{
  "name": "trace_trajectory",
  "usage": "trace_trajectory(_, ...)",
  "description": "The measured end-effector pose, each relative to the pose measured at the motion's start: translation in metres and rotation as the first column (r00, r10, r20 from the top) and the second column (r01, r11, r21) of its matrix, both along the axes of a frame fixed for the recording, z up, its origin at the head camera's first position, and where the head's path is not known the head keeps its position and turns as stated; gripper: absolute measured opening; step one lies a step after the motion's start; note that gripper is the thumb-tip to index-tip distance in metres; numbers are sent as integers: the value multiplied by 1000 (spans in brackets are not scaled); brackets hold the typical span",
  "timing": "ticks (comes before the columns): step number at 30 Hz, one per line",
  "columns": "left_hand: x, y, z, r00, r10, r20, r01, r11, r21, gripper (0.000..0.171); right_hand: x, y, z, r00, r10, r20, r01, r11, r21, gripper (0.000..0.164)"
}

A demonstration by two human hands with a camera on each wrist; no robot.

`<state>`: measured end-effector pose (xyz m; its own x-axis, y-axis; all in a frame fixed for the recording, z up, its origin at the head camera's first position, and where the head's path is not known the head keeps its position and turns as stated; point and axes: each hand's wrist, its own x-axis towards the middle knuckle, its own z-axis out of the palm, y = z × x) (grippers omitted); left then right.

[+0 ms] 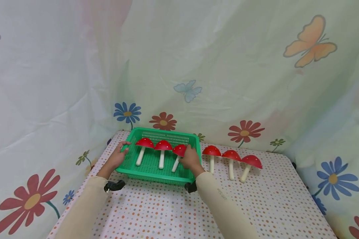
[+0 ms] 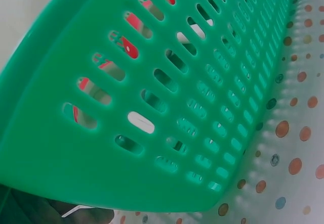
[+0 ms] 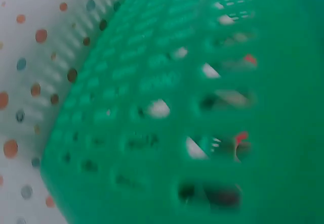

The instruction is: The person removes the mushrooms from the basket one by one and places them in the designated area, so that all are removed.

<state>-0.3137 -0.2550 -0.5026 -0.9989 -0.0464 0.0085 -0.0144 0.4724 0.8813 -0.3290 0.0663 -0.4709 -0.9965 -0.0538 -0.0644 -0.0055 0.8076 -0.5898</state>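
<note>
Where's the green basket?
In the head view, the green basket sits on the dotted cloth, left of three mushrooms, the left hand at its rim.

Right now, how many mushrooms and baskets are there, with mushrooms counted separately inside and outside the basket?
Mushrooms inside the basket: 3, one at the right hand
Mushrooms on the table: 3
Basket: 1
Total: 7

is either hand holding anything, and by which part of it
The right hand holds the rightmost red-capped mushroom in the green basket, apparently where cap meets stem; the exact spot is hidden. The left hand seems to hold the basket's left rim.
</note>
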Motion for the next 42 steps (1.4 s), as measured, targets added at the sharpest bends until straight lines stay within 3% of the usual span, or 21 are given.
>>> trace_trajectory(7, -1, 0, -3, 1000, 8, 2, -8, 1000, 11, 32, -6, -12, -6, 995, -42, 90, 37, 997, 61, 75)
trace_trajectory(22, -3, 1, 2, 1000, 15, -5, -15, 1000, -25, 31, -13, -18, -9, 997, -71, -2, 69, 964, 258, 65)
trace_trajectory(30, 0, 3, -4, 1000, -4, -7, 3, 998, -63, 34, -15, -16, -31, 993, -40, -110, 79, 922, 379, 55)
trace_trajectory(35, 1, 5, -3, 1000, 11, -7, -11, 996, -86, 33, -17, -17, -34, 989, -42, -140, 94, 916, 390, 56)
trace_trajectory(42, 0, 3, -2, 1000, 20, -6, -20, 996, -84, 33, -19, -21, -31, 992, -55, -112, 96, 910, 403, 61)
